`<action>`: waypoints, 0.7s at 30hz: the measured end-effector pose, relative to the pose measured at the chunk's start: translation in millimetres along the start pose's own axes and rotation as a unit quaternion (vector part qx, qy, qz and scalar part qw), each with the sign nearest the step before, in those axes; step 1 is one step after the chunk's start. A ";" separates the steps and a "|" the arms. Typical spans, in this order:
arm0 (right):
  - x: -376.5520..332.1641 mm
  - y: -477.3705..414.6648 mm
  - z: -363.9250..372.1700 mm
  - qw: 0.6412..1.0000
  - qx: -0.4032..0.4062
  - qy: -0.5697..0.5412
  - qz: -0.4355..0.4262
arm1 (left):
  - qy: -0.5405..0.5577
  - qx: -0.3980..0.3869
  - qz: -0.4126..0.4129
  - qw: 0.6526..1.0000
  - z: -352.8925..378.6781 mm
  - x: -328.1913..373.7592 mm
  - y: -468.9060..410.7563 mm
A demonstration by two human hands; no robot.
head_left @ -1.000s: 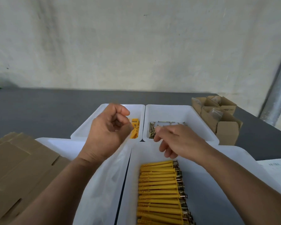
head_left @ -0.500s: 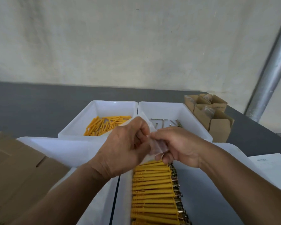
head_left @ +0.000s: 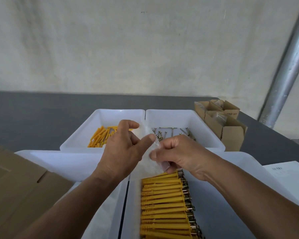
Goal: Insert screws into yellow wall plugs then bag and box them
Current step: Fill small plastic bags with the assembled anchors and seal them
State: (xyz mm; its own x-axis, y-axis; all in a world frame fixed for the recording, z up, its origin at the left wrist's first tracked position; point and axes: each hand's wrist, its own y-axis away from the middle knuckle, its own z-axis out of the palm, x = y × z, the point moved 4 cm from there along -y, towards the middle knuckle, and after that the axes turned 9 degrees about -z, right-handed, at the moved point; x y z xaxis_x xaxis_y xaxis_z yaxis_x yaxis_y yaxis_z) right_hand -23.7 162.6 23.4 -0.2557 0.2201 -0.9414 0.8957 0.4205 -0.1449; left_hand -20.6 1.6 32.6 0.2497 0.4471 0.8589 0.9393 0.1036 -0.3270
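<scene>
Both hands hold a small clear plastic bag above the trays. My left hand pinches its upper left edge between thumb and forefinger. My right hand pinches its right side. Below them a row of yellow wall plugs with screws in them lies in the near right white tray. Loose yellow plugs sit in the far left tray. Loose screws lie in the far right tray.
Flat brown cardboard lies at the near left. Several small open cardboard boxes stand at the far right of the grey table. A white sheet lies at the right edge. A metal pole rises at the right.
A second ago my hands were apart over the far trays with no bag visible. They came together on the clear bag and now spread it between them.
</scene>
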 end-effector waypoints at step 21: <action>-9.1 1.2 -1.8 0.942 0.045 0.282 -0.177 | -0.045 -0.020 0.013 0.999 -2.3 -1.9 0.4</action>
State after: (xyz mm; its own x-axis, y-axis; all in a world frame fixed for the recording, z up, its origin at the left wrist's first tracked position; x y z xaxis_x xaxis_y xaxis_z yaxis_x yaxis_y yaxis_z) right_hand -21.0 162.7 32.3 -0.6746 0.5223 -0.5216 0.7381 0.4851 -0.4689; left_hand -20.2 -1.3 31.7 0.2542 0.5268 0.8111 0.9416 0.0567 -0.3319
